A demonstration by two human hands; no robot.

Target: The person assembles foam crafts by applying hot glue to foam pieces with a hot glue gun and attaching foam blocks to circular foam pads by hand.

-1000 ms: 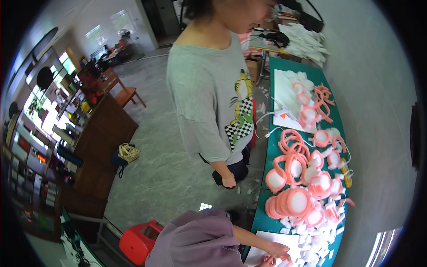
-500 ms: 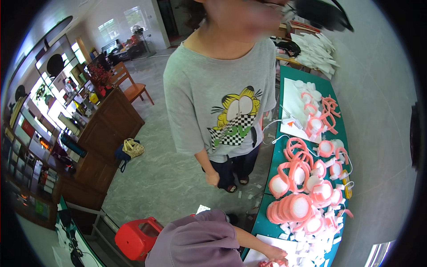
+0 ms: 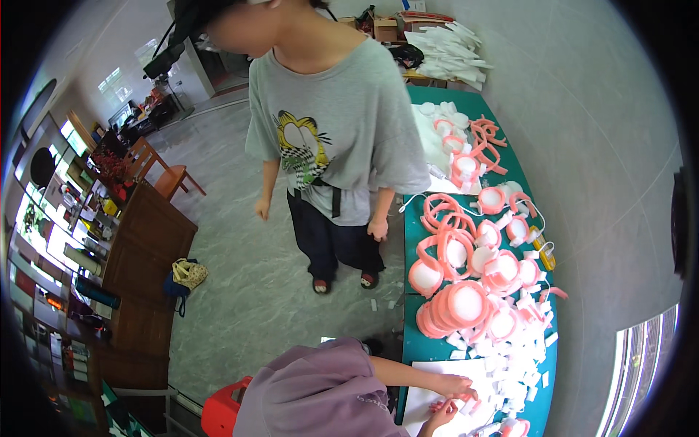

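Note:
My left hand (image 3: 453, 386) reaches from a purple sleeve over a white board (image 3: 422, 379) on the table, its fingers bent together. Just below it, my right hand (image 3: 440, 417) rises from the lower edge, fingers drawn in close to the left hand. Whatever small piece lies between the fingers is too blurred to name. White foam-like bits (image 3: 499, 379) are scattered beside the hands. Farther along sits a row of pink rings with white round pads (image 3: 466, 303). Close by the right hand, at the lower edge, lies another pink-and-white piece (image 3: 515, 427).
A person in a grey T-shirt (image 3: 331, 131) stands left of the green table (image 3: 429, 342). Loose pink bands (image 3: 445, 213), a yellow power strip (image 3: 542, 249) and white cords lie along it. A red stool (image 3: 222, 409) is at lower left, a bag (image 3: 189, 273) on the floor.
My view has turned, so the table appears farther left. More of my hands shows, with the right hand now in view. The standing person's body has turned and both their arms are visible.

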